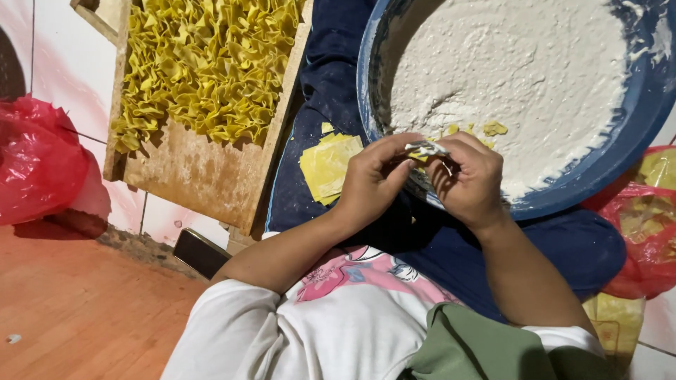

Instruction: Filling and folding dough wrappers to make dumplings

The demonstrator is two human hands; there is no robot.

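Two hands, left hand (373, 179) and right hand (468, 176), pinch one yellow wrapper (424, 149), maybe with a spoon. One blue bowl (634, 134), one wooden tray (204, 176), two red bags (39, 162).

Basin (394, 42) w/ paste at 1 o'clock, on lap. Board (204, 176) of folded wrappers (204, 63) at 11. Flat wrappers (327, 165) between them. Bags: 9 (35, 162) & 3 (644, 225).
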